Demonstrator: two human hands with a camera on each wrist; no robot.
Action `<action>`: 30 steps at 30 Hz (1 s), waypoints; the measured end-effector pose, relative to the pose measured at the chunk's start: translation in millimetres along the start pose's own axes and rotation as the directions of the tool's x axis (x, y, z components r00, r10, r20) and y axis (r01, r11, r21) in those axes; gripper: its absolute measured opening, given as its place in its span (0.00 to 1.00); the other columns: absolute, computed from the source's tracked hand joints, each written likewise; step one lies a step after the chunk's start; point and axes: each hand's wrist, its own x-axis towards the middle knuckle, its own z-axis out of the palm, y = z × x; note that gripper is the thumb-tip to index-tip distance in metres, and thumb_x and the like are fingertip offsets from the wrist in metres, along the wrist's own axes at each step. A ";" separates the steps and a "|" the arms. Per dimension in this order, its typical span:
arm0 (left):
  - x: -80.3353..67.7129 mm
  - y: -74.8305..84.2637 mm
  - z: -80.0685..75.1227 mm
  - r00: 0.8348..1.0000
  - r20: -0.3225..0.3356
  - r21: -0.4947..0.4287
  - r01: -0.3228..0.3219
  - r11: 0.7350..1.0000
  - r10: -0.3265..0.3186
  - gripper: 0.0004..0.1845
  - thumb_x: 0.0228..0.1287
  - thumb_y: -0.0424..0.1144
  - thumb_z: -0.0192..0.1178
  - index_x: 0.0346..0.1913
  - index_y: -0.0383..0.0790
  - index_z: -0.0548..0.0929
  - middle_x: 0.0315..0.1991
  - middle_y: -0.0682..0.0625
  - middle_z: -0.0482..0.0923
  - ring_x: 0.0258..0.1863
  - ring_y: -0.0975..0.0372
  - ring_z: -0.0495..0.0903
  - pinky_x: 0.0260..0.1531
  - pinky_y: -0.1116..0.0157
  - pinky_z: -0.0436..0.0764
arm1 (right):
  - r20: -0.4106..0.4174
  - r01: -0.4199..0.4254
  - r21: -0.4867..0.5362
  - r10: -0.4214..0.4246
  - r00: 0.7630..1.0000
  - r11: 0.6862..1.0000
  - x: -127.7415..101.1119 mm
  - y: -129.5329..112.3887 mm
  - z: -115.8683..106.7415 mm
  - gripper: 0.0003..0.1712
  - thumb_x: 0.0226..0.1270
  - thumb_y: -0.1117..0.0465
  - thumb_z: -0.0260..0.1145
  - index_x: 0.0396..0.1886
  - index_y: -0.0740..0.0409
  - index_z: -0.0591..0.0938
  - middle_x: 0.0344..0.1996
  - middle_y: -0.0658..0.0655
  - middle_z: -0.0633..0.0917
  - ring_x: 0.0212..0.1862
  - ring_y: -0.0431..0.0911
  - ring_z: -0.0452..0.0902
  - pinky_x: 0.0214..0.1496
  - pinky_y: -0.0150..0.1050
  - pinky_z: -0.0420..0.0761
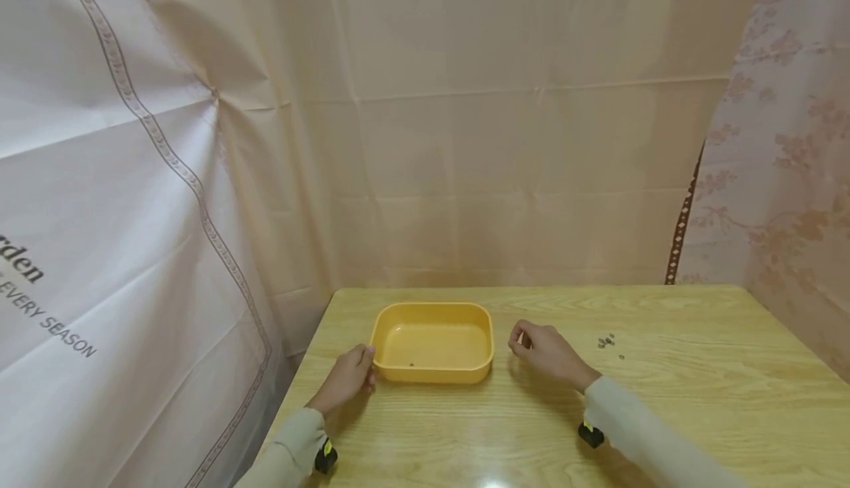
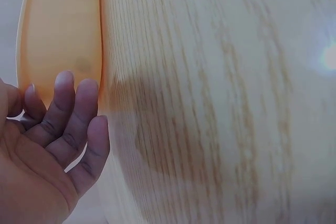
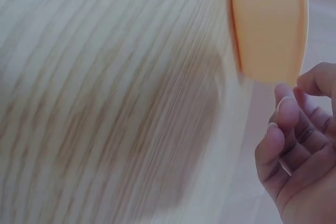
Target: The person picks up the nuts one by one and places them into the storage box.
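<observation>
A yellow plastic tray (image 1: 434,375) stands on the wooden table, with one tiny dark piece (image 1: 412,365) inside by its near wall. My left hand (image 1: 347,379) holds the tray's left end, thumb at the rim and fingers bent against the outside. To the right of the tray and apart from it, my right hand (image 1: 546,351) hovers over the table, thumb and forefinger brought together. Whether a tiny piece is pinched there is hidden. Several small dark ring-like pieces (image 1: 606,342) lie on the table beyond the right wrist; they are too small to name.
The wood-grain table (image 1: 704,385) extends to the right of the small pieces and in front of the tray. A beige cloth (image 1: 505,178) hangs behind its far edge. Printed cloths hang at the left (image 1: 133,266) and the right (image 1: 790,200). Each wrist carries a black camera.
</observation>
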 end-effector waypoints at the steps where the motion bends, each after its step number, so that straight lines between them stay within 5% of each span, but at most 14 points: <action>1: -0.1 0.2 0.1 1.000 0.000 0.000 0.002 1.000 -0.002 0.18 0.87 0.42 0.41 0.40 0.34 0.74 0.26 0.44 0.77 0.22 0.55 0.79 0.25 0.62 0.81 | -0.004 -0.004 -0.003 0.004 1.000 1.000 -0.9 2.1 -1.7 0.02 0.77 0.60 0.63 0.40 0.51 0.80 0.22 0.46 0.78 0.19 0.38 0.67 0.21 0.33 0.70; 17: -0.4 0.1 -0.7 1.000 -0.009 0.006 -0.001 1.000 0.001 0.18 0.87 0.41 0.41 0.39 0.34 0.74 0.25 0.44 0.77 0.21 0.56 0.78 0.24 0.62 0.81 | -0.063 -0.058 -0.058 0.054 0.997 0.997 -19.3 39.1 -28.2 0.04 0.77 0.60 0.63 0.41 0.57 0.80 0.19 0.50 0.79 0.16 0.38 0.66 0.18 0.33 0.67; 30: -0.2 0.0 0.2 1.000 -0.005 -0.003 0.000 1.000 0.000 0.18 0.87 0.42 0.42 0.39 0.33 0.74 0.25 0.45 0.77 0.21 0.56 0.78 0.24 0.61 0.81 | -0.083 -0.180 -0.072 0.174 0.981 0.981 -36.3 62.8 -52.3 0.07 0.78 0.59 0.62 0.44 0.60 0.79 0.21 0.51 0.80 0.18 0.42 0.69 0.17 0.35 0.68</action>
